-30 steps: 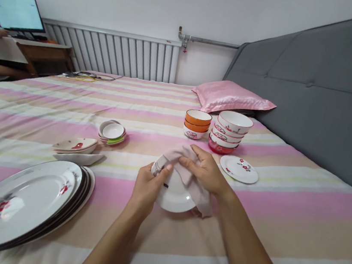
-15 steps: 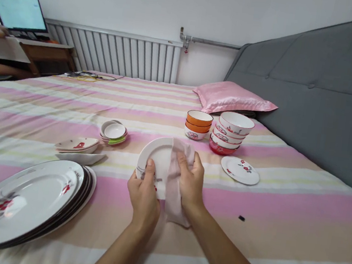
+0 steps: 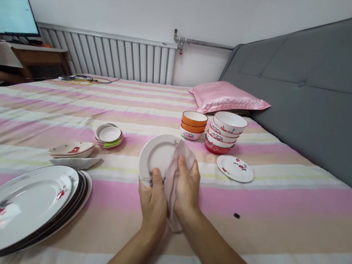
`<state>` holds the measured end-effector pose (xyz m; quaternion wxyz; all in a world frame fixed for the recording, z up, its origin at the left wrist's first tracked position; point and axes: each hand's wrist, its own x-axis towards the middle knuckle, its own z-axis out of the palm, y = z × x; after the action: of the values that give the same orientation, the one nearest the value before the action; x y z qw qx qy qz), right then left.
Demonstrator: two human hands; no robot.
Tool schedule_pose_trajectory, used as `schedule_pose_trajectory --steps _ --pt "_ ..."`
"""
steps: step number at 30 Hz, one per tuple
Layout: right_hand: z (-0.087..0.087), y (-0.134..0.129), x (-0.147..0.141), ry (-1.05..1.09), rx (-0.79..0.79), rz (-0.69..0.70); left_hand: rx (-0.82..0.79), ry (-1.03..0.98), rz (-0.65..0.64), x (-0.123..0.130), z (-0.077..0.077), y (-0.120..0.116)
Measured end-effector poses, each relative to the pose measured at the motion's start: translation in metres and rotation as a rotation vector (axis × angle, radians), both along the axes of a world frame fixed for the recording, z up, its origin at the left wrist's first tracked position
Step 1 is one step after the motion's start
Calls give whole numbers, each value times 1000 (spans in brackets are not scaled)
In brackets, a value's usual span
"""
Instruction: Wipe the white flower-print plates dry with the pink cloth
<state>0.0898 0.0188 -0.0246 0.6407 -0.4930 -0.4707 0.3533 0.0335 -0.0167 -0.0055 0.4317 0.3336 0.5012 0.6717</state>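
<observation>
A white plate with a dark floral print [image 3: 156,153] is held up over the bed in front of me. My left hand [image 3: 153,202] grips its lower edge, thumb on the face and fingers behind. A pale pink cloth [image 3: 173,179] is folded over the plate's right side, and my right hand [image 3: 187,187] is closed on it, pinching cloth and rim together. Right of my hands, a small flowered plate [image 3: 235,169] lies flat on the bedding. Beyond them stand a stack of orange and white bowls [image 3: 193,125] and a taller stack of white and red bowls [image 3: 226,132].
Large plates [image 3: 20,206] are piled at the lower left, with oblong dishes [image 3: 72,153] and small bowls [image 3: 110,135] behind. A pink pillow [image 3: 227,97] lies by the grey headboard [image 3: 311,89]. A small black object [image 3: 236,216] is at the right; a person's arm shows far left.
The plate has turned in my left hand, showing more of its face at the top. My right hand and the cloth have shifted slightly around the rim. The whole view has moved a little.
</observation>
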Motion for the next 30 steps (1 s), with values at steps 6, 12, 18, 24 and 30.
schedule_pose_trajectory --steps 6,12,18,24,30 --pt "44 10 51 69 159 114 180 -177 -301 -16 7 9" --pt "57 -1 77 -340 99 384 75 10 -529 -33 12 16" --pt "57 -4 73 -530 110 473 -91 152 -518 -30 5 19" --pt "52 1 68 -493 108 458 -130 56 -340 -23 0 19" --pt "53 0 65 -453 115 451 -166 -58 -301 -19 4 17"
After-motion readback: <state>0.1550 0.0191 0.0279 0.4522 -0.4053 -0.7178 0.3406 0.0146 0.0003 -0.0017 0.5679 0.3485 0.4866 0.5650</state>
